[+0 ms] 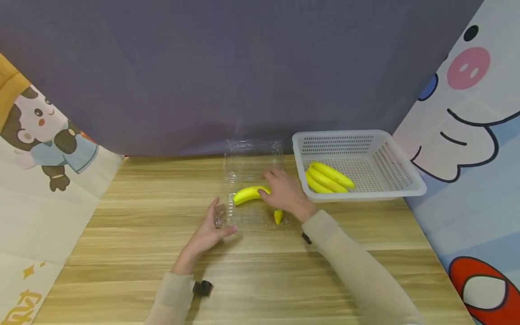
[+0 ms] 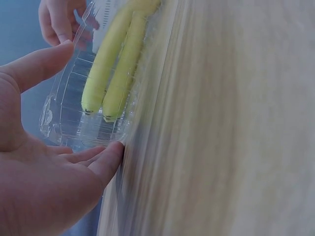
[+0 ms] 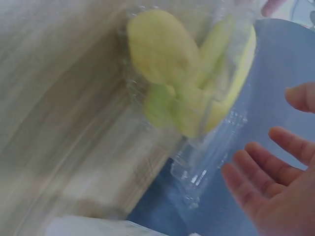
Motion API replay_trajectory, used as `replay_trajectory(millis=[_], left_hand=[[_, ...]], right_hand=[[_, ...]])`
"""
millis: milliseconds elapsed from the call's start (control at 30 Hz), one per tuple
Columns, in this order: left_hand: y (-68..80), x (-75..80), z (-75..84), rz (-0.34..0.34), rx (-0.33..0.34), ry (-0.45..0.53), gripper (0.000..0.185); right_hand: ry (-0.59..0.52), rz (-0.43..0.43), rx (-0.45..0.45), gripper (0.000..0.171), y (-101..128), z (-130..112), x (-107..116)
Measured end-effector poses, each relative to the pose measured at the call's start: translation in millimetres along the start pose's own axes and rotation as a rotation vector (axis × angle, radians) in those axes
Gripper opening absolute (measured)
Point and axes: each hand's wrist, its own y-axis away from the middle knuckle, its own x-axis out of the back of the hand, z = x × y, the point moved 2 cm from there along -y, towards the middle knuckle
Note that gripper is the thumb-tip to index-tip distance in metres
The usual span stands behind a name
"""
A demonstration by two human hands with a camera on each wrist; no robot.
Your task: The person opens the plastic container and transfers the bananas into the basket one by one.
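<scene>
- Box (image 1: 253, 214): 1, clear, lid open; thin edges hard to trace.
- Bananas (image 1: 248, 194): 2 lengths inside box by left wrist view; from above, partly hidden by right hand (image 1: 282, 192).
- Stub (image 1: 278, 216): 1, yellow, box's right front; attachment unclear.
- Basket (image 1: 394, 167): 1, right of box, containing 3 fruit (image 1: 327, 177).
- Left hand (image 1: 209, 232): box's left, digits spread; contact unclear.
- Right hand: over box's right side, fingers apart; its wrist view blurred.

On the counter (image 1: 260, 271), a container (image 1: 253, 215) sits before its open lid (image 1: 253, 160); bananas (image 1: 247, 194) lie in it; right of it stands a basket (image 1: 365, 195), other bananas (image 1: 329, 178) in its near-left corner; the left hand (image 1: 208, 231) is at the container's left side, the right hand (image 1: 283, 192) over its right.
</scene>
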Motion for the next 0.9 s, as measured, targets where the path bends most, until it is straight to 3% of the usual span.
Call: replay_trajectory(millis=[433,900], left_hand=[[-0.5,-0.1,-3.9,-0.006,0.006,-0.001,0.116],[-0.5,-0.1,-2.0,0.004,0.006,0.000,0.116]], right_hand=[[-0.004,-0.102,0.011,0.058,-5,1,-26],[-0.042,-0.197,-0.013,0.052,-9,-3,-33]])
